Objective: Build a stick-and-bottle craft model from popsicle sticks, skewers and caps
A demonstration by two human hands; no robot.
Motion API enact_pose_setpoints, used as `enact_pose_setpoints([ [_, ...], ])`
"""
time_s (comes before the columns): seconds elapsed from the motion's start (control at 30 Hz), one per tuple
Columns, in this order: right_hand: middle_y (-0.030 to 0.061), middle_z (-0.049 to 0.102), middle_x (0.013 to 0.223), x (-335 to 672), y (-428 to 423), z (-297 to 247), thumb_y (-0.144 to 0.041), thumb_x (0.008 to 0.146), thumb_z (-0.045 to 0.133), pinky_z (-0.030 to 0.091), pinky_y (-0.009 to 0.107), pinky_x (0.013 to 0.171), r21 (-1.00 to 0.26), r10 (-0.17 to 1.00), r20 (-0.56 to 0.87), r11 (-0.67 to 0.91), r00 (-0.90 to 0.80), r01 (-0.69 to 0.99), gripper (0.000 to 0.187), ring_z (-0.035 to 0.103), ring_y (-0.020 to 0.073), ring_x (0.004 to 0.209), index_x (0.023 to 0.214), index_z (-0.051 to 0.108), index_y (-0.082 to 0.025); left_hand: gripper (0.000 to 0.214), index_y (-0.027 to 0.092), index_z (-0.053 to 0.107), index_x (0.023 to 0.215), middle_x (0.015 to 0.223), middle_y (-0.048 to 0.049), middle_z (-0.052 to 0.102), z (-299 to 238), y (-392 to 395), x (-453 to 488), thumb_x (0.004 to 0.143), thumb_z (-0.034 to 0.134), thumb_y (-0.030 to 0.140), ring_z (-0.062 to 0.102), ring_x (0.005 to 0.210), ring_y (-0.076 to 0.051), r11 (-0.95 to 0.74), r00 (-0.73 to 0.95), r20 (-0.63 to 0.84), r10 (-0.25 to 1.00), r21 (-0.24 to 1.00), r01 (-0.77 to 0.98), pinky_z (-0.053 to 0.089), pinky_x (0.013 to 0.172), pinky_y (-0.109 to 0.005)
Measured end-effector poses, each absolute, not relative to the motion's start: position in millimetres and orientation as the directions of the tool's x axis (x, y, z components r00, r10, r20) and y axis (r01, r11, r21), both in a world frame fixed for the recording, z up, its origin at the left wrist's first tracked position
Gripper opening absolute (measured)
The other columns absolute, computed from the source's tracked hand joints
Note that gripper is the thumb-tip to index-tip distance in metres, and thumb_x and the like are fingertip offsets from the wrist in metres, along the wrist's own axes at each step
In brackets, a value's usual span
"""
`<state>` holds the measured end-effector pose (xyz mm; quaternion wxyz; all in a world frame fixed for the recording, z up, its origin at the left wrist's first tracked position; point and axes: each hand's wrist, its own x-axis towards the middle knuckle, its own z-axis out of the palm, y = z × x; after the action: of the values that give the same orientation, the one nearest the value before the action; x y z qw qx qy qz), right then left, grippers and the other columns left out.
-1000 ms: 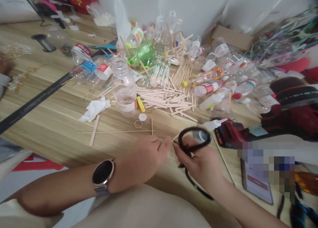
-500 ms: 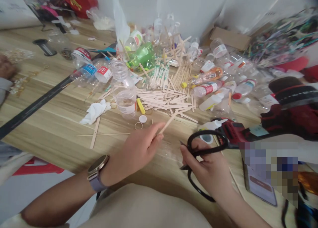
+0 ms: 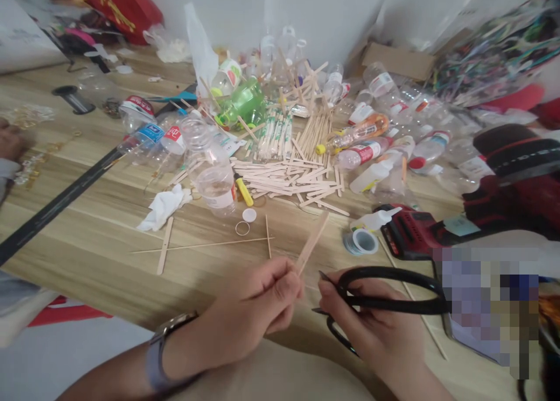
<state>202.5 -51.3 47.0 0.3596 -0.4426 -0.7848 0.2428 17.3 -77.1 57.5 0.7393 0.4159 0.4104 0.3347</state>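
Note:
Between thumb and fingers, my left hand [image 3: 262,299] pinches a flat wooden craft stick [image 3: 313,241] that points up and away to the right. My right hand [image 3: 376,325] grips black-handled scissors [image 3: 394,305], their tips turned left toward the stick but apart from it. On the table beyond my left hand lie a craft stick crossing a thin skewer [image 3: 210,245], and a short thin stick [image 3: 268,235] crosses its other end. A heap of craft sticks [image 3: 284,182] spreads out farther back.
Plastic bottles [image 3: 363,153] crowd the back, with a green bottle [image 3: 242,102] among them. A red and black power drill [image 3: 503,208], a glue bottle [image 3: 371,220] and a small round container [image 3: 362,242] are at right. Another person's hand [image 3: 11,140] shows at far left.
Both hands have come down toward my body. My left hand brought the craft stick along, and the scissors have turned slightly in my right hand. The short thin stick is now uncovered.

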Motion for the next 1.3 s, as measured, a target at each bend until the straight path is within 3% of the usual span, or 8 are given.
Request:
enact_pose_setpoints([
  [0.13,-0.0012,0.06,0.054,200.1,-45.6,44.2,-0.023,0.088,0.056,0.044,0.02,0.043,-0.77,0.877,0.295,0.453,-0.379,0.45,0.025,0.057,0.0105,0.046,0.064,0.054,-0.019,0.035,0.021,0.032,0.063,0.041,0.01,0.021,52.2,-72.9,19.6,0.093,0.038,0.038,0.017,0.041,-0.008,0.638,0.617,-0.298,0.729,0.624,-0.452,0.018,0.045,-0.023],
  [0.2,-0.002,0.058,0.053,198.5,-41.2,42.7,-0.025,0.089,0.055,0.042,0.02,0.042,-0.791,0.883,0.269,0.43,-0.384,0.435,0.022,0.054,0.0103,0.045,0.067,0.052,-0.019,0.038,0.021,0.027,0.062,0.037,0.0107,0.015,49.3,-71.7,20.4,0.092,0.04,0.04,0.012,0.038,-0.009,0.749,0.706,-0.303,0.64,0.455,-0.483,0.015,0.043,-0.023],
  [0.27,-0.0018,0.056,0.053,196.3,-37.1,41.3,-0.026,0.089,0.054,0.04,0.022,0.043,-0.767,0.872,0.291,0.458,-0.393,0.45,0.024,0.052,0.0105,0.046,0.066,0.05,-0.019,0.042,0.021,0.024,0.061,0.035,0.0109,0.014,47.1,-71.5,21.2,0.092,0.041,0.047,0.009,0.037,-0.009,0.808,0.755,-0.32,0.573,0.373,-0.455,0.012,0.041,-0.023],
  [0.43,-0.0019,0.051,0.054,190.5,-32.6,38.1,-0.027,0.089,0.053,0.036,0.023,0.045,-0.672,0.851,0.362,0.521,-0.381,0.526,0.027,0.046,0.0104,0.048,0.064,0.046,-0.02,0.045,0.021,0.027,0.059,0.033,0.0101,0.015,47.9,-72.9,23.7,0.087,0.032,0.056,0.008,0.035,-0.008,0.815,0.702,-0.449,0.552,0.469,-0.341,0.007,0.04,-0.024],
  [0.6,-0.0036,0.048,0.053,191.6,-34.4,38.7,-0.023,0.088,0.051,0.036,0.023,0.048,-0.698,0.834,0.299,0.523,-0.464,0.49,0.026,0.047,0.0103,0.05,0.065,0.042,-0.02,0.031,0.021,0.027,0.059,0.037,0.0097,0.014,48.9,-76.1,24.4,0.083,0.032,0.039,0.007,0.036,-0.008,0.773,0.632,-0.486,0.603,0.552,-0.313,0.007,0.039,-0.024],
  [0.8,-0.0059,0.043,0.054,196.3,-33.9,44.4,-0.02,0.089,0.052,0.033,0.021,0.047,-0.731,0.795,0.241,0.526,-0.556,0.435,0.026,0.037,0.0071,0.046,0.064,0.042,-0.019,0.025,0.022,0.028,0.061,0.039,0.0098,0.014,43.4,-78.2,25.0,0.082,0.03,0.035,0.006,0.038,-0.008,0.779,0.606,-0.525,0.597,0.559,-0.283,0.005,0.038,-0.023],
  [1.3,-0.0042,0.045,0.062,204.6,-27.4,52.9,-0.02,0.09,0.052,0.031,0.018,0.048,-0.732,0.674,0.172,0.576,-0.718,0.365,0.022,0.04,0.0068,0.053,0.07,0.045,-0.018,0.024,0.021,0.03,0.059,0.037,0.0097,0.015,48.2,-80.7,25.1,0.079,0.031,0.035,0.007,0.035,-0.007,0.79,0.658,-0.499,0.564,0.558,-0.254,0.006,0.039,-0.025],
])
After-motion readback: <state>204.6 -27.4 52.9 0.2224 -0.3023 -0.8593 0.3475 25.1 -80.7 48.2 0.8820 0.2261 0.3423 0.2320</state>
